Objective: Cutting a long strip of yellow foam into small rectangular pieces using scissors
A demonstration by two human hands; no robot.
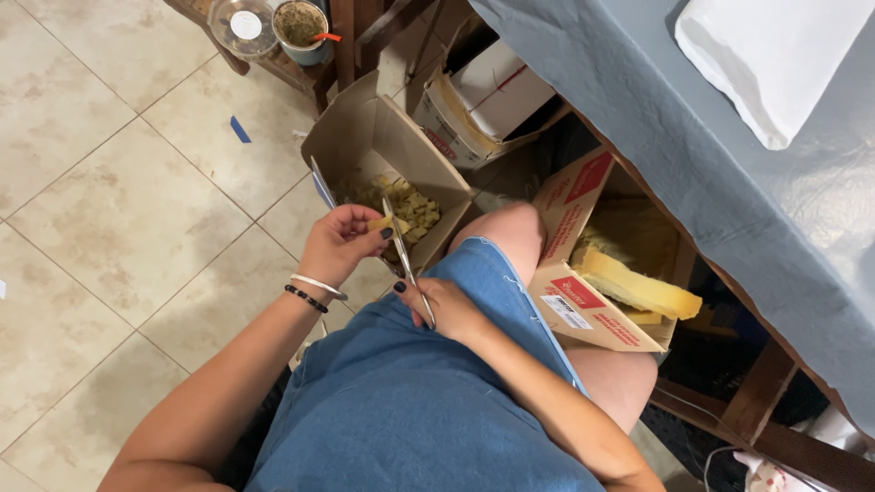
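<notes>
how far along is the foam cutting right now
Done: a pile of small yellow pieces already lies in the open box. In hand: the left hand holds one small foam bit while the right hand works the scissors. Left: big foam slabs wait uncut in the other box.
</notes>
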